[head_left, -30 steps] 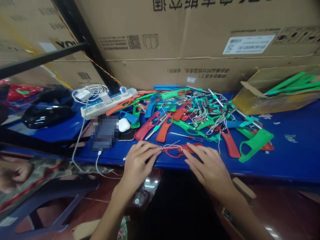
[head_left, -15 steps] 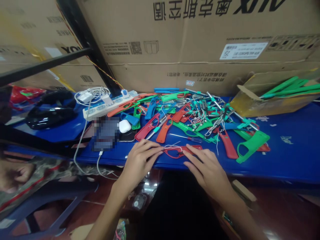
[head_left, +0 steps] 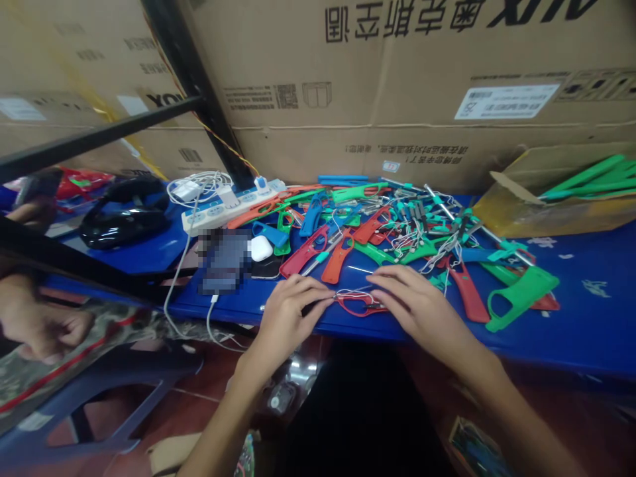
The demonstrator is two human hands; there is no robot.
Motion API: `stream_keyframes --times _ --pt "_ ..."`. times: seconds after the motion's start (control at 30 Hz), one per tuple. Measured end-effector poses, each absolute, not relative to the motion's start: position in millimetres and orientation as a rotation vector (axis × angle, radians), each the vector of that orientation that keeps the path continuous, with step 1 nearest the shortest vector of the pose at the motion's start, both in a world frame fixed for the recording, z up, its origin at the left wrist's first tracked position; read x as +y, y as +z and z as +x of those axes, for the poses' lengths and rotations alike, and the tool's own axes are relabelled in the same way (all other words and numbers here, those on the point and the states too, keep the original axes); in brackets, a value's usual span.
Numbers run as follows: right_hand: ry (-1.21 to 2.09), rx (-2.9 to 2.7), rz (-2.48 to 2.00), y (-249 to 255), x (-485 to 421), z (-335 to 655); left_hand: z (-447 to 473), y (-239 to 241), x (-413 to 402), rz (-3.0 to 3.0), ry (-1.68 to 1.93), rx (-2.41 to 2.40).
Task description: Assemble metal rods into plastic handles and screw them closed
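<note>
A red lighter casing half (head_left: 350,307) lies along the front edge of the blue table, with thin white wires and a small dark part in it. My left hand (head_left: 291,308) pinches its left end between thumb and fingertips. Over its right part is my right hand (head_left: 415,298), fingers bent, the tips at the casing and its wires; the casing's right end is hidden beneath. Just behind, a screwdriver (head_left: 358,269) is partly covered by my right hand. Farther back are a red casing (head_left: 304,252), an orange casing (head_left: 338,258) and a green casing (head_left: 524,298).
A heap of coloured casings and wired metal tubes (head_left: 417,218) spreads across the back. At right stands a cardboard box (head_left: 527,212) of green pieces. A power strip (head_left: 213,215), a phone (head_left: 226,262) and a white earbud case (head_left: 261,248) lie left. Another person's hand (head_left: 54,328) is at far left.
The view has shifted a little, so things appear farther right. My right fingers have moved over the casing's wires. The other person's hands show more at left.
</note>
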State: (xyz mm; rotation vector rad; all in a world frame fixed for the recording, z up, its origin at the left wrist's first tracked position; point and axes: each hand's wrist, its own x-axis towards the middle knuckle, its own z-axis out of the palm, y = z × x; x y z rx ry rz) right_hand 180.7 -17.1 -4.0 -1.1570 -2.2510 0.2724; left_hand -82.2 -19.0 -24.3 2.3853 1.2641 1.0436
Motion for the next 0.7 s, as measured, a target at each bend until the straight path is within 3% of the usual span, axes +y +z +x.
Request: stream_keyframes --times 0.17,0.33,0.7 --pt "0.616 -2.694 -0.845 30 41 177 -81 -24 -21 2.398 1.046 1.276" --pt "0.899 -2.900 -0.824 41 68 177 -84 -23 -22 2.361 1.029 1.263" --pt "0.959 -2.797 -0.859 37 51 182 -83 -13 -14 2.215 0.909 1.161"
